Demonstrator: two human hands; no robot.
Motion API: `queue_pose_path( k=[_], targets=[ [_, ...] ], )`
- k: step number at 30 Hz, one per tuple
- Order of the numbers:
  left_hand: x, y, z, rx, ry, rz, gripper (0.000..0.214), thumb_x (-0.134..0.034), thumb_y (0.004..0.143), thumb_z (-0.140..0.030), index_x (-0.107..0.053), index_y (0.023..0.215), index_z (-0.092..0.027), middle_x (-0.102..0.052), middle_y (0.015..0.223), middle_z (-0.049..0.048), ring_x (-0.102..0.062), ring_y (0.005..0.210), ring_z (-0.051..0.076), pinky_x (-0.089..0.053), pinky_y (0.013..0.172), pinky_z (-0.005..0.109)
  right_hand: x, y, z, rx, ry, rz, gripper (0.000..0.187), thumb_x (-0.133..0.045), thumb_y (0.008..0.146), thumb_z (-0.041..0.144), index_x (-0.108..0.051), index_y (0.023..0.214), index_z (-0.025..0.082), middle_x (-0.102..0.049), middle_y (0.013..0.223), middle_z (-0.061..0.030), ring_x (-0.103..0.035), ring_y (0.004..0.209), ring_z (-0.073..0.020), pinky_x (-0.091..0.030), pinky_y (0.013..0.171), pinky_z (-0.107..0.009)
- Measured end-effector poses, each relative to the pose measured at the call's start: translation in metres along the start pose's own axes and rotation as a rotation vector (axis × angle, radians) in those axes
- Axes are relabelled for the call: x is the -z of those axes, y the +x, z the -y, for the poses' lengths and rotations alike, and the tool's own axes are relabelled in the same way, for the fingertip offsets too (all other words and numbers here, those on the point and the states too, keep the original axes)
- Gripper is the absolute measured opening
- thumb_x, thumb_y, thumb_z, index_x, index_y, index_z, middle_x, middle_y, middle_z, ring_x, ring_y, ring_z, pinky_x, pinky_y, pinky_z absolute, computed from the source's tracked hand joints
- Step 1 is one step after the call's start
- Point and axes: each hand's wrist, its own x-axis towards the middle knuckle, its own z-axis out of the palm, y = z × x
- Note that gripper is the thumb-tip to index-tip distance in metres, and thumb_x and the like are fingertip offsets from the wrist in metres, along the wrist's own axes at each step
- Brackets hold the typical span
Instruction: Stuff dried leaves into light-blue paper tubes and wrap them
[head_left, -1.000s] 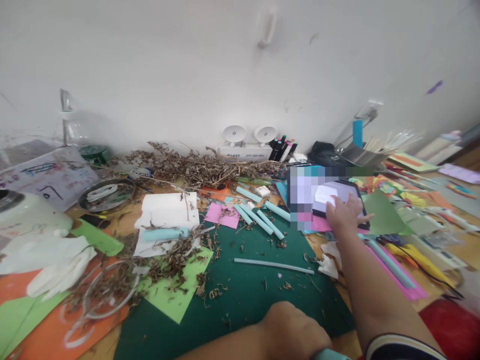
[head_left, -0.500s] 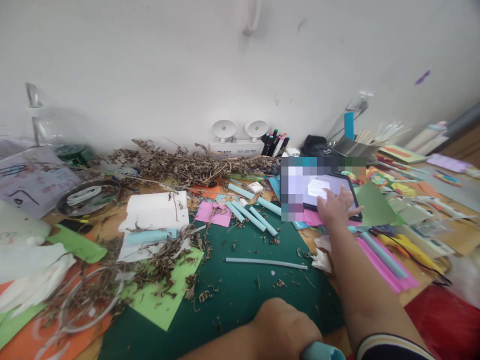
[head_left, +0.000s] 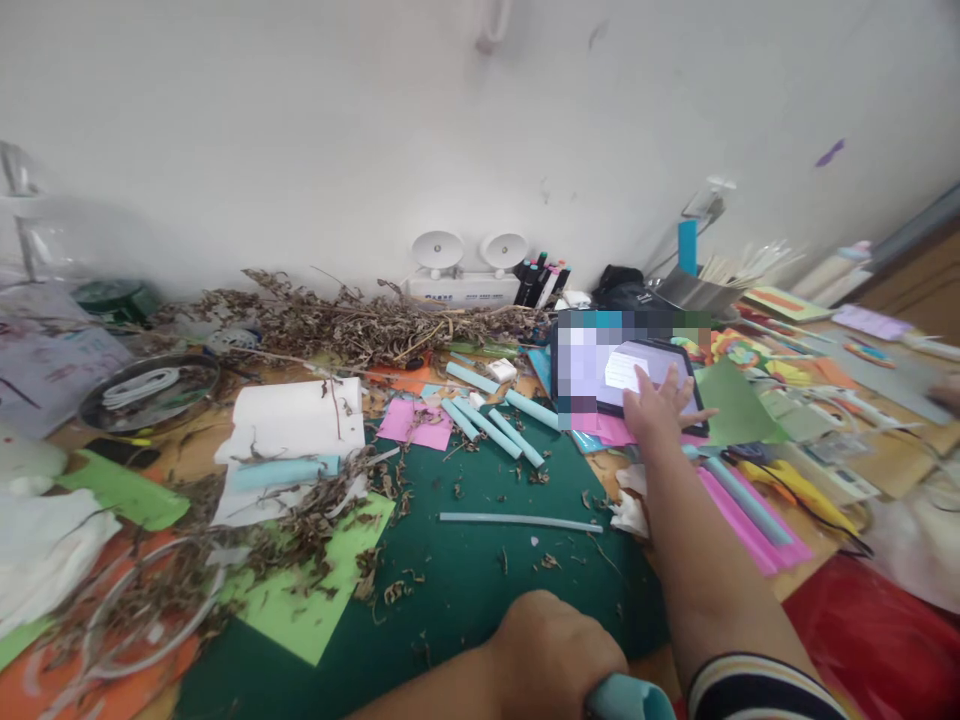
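Note:
At the bottom edge, my left hand (head_left: 559,648) is closed in a fist around a light blue paper roll (head_left: 631,698), whose end sticks out to the right. My right hand (head_left: 658,405) lies with spread fingers on the screen of a tablet (head_left: 621,368), part of which is pixelated. Under my left hand is a dark green mat (head_left: 487,575) strewn with bits of dry leaf. A thin translucent stick (head_left: 521,521) lies across it. Several light blue paper tubes (head_left: 496,432) rest left of the tablet, beside a pink paper square (head_left: 416,424).
Dried stalks (head_left: 360,325) line the wall before a twin-lamp emergency light (head_left: 465,290) and a group of markers (head_left: 541,283). White paper (head_left: 289,415) and a metal pan (head_left: 150,395) lie left. A yellow-handled tool (head_left: 799,492) and red material (head_left: 877,635) are right.
The view has swung slightly right, so everything sits a little further left. My right hand stays on the tablet and my left hand still grips the blue paper roll.

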Motion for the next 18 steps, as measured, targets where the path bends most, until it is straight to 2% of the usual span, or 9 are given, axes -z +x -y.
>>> queue_pose_path(
  k=[3, 7, 10, 13, 18],
  targets=[
    [-0.0008, -0.0004, 0.0004, -0.006, 0.003, -0.003, 0.036, -0.047, 0.063, -0.056, -0.047, 0.062, -0.020, -0.057, 0.051, -0.0043, -0.051, 0.045, 0.010, -0.025, 0.041, 0.023, 0.0002, -0.0007, -0.0010, 0.001, 0.014, -0.007, 0.049, -0.027, 0.079, 0.038, -0.030, 0.127, 0.028, -0.006, 0.141, -0.0090, -0.001, 0.127, -0.0338, -0.006, 0.088, -0.067],
    [0.0006, -0.0002, 0.0005, -0.007, 0.022, 0.084, 0.038, -0.043, 0.066, -0.059, -0.046, 0.063, -0.020, -0.057, 0.052, -0.0042, -0.052, 0.047, 0.010, -0.026, 0.042, 0.023, 0.0022, -0.0030, -0.0007, -0.010, 0.031, -0.004, 0.046, -0.029, 0.078, 0.038, -0.038, 0.122, 0.025, -0.007, 0.141, -0.0105, -0.002, 0.127, -0.0337, -0.006, 0.089, -0.066],
    [0.0013, -0.0001, 0.0003, -0.012, 0.039, 0.112, 0.039, -0.042, 0.067, -0.059, -0.045, 0.064, -0.020, -0.056, 0.052, -0.0042, -0.054, 0.048, 0.010, -0.027, 0.043, 0.024, 0.0032, -0.0033, 0.0005, -0.017, 0.036, -0.001, 0.042, -0.028, 0.078, 0.038, -0.044, 0.116, 0.027, -0.008, 0.141, -0.0096, -0.002, 0.127, -0.0336, -0.004, 0.088, -0.067],
    [0.0012, 0.0004, 0.0002, -0.013, 0.045, 0.090, 0.039, -0.043, 0.067, -0.059, -0.044, 0.064, -0.020, -0.055, 0.051, -0.0041, -0.053, 0.047, 0.009, -0.026, 0.042, 0.023, 0.0025, -0.0019, 0.0010, -0.015, 0.042, 0.009, 0.043, -0.027, 0.079, 0.042, -0.042, 0.118, 0.031, -0.009, 0.141, -0.0092, 0.000, 0.127, -0.0341, -0.003, 0.086, -0.069],
    [0.0002, 0.0005, 0.0009, -0.029, -0.009, -0.037, 0.034, -0.047, 0.065, -0.053, -0.045, 0.062, -0.020, -0.056, 0.049, -0.0044, -0.051, 0.044, 0.008, -0.025, 0.041, 0.022, -0.0002, 0.0005, -0.0007, -0.017, 0.062, -0.006, 0.051, -0.026, 0.079, 0.046, -0.029, 0.127, 0.030, -0.009, 0.141, -0.0109, 0.001, 0.127, -0.0336, -0.004, 0.086, -0.069]
  ],
)
